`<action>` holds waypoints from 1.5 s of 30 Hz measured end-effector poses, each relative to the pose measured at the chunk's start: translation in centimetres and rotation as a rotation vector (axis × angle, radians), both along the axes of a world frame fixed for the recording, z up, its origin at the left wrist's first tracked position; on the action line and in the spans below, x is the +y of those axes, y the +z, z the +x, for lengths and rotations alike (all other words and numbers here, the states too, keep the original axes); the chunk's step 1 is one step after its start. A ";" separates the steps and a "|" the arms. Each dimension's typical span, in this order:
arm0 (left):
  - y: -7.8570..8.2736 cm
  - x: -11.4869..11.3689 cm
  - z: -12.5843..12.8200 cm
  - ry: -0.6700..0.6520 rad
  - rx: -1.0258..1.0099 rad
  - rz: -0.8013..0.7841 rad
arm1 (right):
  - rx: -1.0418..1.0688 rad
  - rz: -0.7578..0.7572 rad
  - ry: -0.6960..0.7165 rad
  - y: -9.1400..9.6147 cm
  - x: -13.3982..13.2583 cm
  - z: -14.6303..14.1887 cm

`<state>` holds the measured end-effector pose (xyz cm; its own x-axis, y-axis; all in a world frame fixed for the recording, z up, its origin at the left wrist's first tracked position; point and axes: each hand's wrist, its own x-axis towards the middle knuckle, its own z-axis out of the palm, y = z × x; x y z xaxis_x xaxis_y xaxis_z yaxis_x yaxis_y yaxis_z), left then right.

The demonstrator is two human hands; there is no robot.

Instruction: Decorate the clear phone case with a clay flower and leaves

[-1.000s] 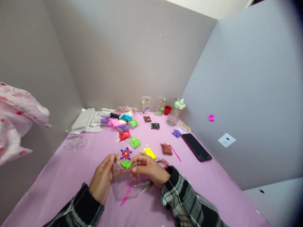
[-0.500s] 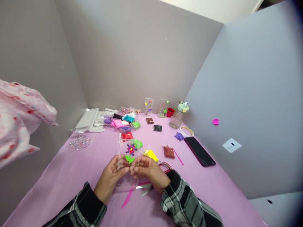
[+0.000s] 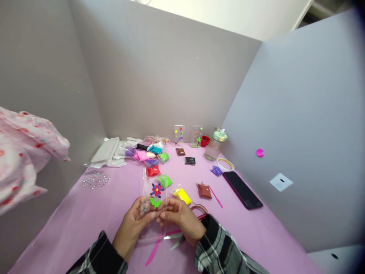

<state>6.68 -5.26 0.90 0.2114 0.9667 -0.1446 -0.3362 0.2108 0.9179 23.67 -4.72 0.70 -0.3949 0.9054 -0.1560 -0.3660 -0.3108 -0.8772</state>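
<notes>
A clear phone case point(image 3: 146, 179) stands tilted up between my hands. On it is a clay flower point(image 3: 156, 190) with purple and red petals, a yellow centre and a green stem with two leaves. My left hand point(image 3: 131, 224) grips the case from the left, thumb in front and fingers behind. My right hand point(image 3: 182, 219) pinches at the case's right side, by the foot of the stem; whatever lies between its fingertips is too small to make out. Below the hands lie a pink plastic knife point(image 3: 154, 251) and scissors point(image 3: 176, 240), partly covered by my right hand.
Clay packets in yellow point(image 3: 182, 196), green point(image 3: 165, 180), red point(image 3: 153, 171) and brown point(image 3: 204, 191) lie beyond my hands. A phone point(image 3: 242, 190) rests on the right, near a bottle point(image 3: 213, 147). Gem stickers point(image 3: 96, 180) lie left. Two decorated cases point(image 3: 179, 134) lean at the back wall.
The whole view has shifted, with the scene sitting slightly lower in the picture. Both hands keep nearly the same hold on the phone case.
</notes>
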 end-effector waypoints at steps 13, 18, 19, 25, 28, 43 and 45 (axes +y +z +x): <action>1.0 -0.2 -0.2 -0.025 -0.083 -0.070 | 0.019 -0.051 0.023 0.2 -0.1 -0.1; 1.2 -0.2 -0.4 -0.007 -0.055 -0.059 | 0.011 -0.054 0.028 0.3 -0.2 -0.1; 1.2 -0.2 -0.4 -0.003 -0.061 -0.062 | 0.012 -0.053 0.028 0.3 -0.2 -0.1; 1.0 -0.2 -0.6 0.005 -0.066 -0.069 | 0.010 -0.061 0.052 0.1 -0.2 -0.1; 0.8 -0.2 -0.7 -0.004 -0.061 -0.073 | 0.004 -0.066 0.062 -0.1 -0.2 -0.1; 0.6 0.1 -0.9 0.108 -0.100 -0.131 | -0.149 0.062 0.009 0.0 -0.3 -0.5; 0.4 0.1 -1.0 0.097 -0.110 -0.119 | -0.141 0.040 0.033 -0.1 -0.3 -0.4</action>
<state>5.64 -5.11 1.33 0.1392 0.9606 -0.2405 -0.4573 0.2778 0.8448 23.25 -5.06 0.62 -0.4009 0.8990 -0.1761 -0.2289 -0.2844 -0.9310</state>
